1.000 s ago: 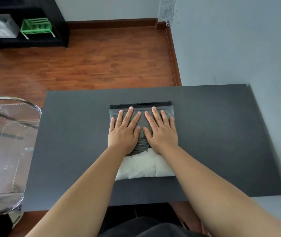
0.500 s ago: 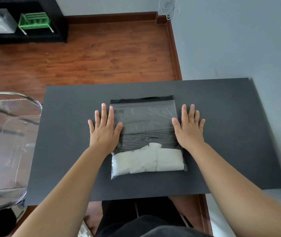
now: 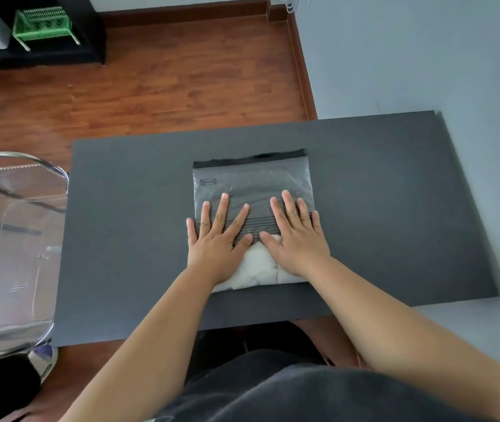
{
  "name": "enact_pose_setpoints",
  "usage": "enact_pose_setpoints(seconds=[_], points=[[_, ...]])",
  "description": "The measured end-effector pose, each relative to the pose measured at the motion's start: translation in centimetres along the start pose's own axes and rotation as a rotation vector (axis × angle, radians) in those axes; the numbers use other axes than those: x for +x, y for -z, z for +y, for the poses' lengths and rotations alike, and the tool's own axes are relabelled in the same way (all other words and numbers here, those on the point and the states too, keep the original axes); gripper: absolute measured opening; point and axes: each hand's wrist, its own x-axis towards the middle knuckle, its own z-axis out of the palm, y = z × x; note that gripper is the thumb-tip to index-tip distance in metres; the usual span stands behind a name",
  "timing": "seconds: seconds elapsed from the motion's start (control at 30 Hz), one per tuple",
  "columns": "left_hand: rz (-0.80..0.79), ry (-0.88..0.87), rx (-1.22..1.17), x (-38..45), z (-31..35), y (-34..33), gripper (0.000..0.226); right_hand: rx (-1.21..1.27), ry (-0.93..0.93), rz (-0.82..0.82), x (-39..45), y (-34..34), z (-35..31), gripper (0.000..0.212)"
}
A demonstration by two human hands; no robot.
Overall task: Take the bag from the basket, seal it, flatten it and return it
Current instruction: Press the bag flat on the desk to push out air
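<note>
A clear zip bag (image 3: pixel 251 184) with a black seal strip along its far edge lies flat in the middle of the dark grey table (image 3: pixel 394 208). White folded material (image 3: pixel 254 269) fills the bag's near end. My left hand (image 3: pixel 216 239) rests palm down on the bag's left half, fingers spread. My right hand (image 3: pixel 297 236) lies palm down on the right half, fingers apart. Both thumbs nearly meet over the top of the white material. Neither hand grips anything. The clear plastic basket (image 3: pixel 14 254) stands off the table's left edge.
A grey wall (image 3: pixel 425 56) runs along the table's right side. Wooden floor (image 3: pixel 151 86) lies beyond the far edge. A black shelf (image 3: pixel 38 53) at the far left holds a green crate (image 3: pixel 41 24). My dark-clothed lap shows below the near edge.
My hands spread outward from the bag's middle to its sides, then came back inward onto the bag nearer the white material. The view has tilted slightly.
</note>
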Motion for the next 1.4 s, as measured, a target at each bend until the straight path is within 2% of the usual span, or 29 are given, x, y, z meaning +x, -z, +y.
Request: enact_pose_setpoints(seconds=[0.27,0.4,0.53,0.6,0.67,0.73,0.8,0.87,0.97,1.03,1.17,1.4], points=[[0.035,0.141,0.004,-0.5,-2.1,0.5,0.061,0.039,-0.102,0.061,0.2,0.8,2.0,0.059],[0.050,0.147,0.027,-0.8,-3.0,1.0,0.062,0.050,-0.113,0.086,0.0,0.9,1.9,0.059],[0.047,0.129,0.147,-0.8,-3.2,1.7,0.065,0.045,-0.139,0.111,0.1,1.2,1.5,0.061],[0.118,0.040,0.154,-0.4,-1.8,2.1,0.065,0.021,-0.073,0.183,0.1,1.6,1.0,0.062],[0.180,-0.146,0.172,-0.2,-0.2,2.5,0.063,-0.008,0.111,0.204,0.4,2.4,0.5,0.061],[0.250,-0.326,0.138,0.0,0.4,2.9,0.054,-0.018,0.282,0.140,0.8,3.1,0.6,0.061],[0.358,-0.502,0.067,0.4,-0.2,3.2,0.038,-0.033,0.373,0.065,1.1,3.2,1.0,0.059],[0.342,-0.603,0.011,0.8,-1.0,3.0,0.031,-0.081,0.415,0.017,1.3,2.7,1.3,0.054],[0.056,-0.516,-0.024,1.5,-1.6,2.6,0.045,-0.104,0.393,0.024,1.5,1.7,1.4,0.054],[-0.030,-0.436,0.075,2.1,-1.8,2.5,0.056,-0.122,0.333,0.037,1.8,1.3,1.4,0.059],[-0.033,-0.328,0.169,2.4,-1.5,2.4,0.070,-0.111,0.211,0.068,2.3,1.3,1.1,0.063],[0.010,-0.117,0.055,2.9,-1.1,2.6,0.111,-0.017,0.127,0.157,2.9,1.2,0.2,0.058]])
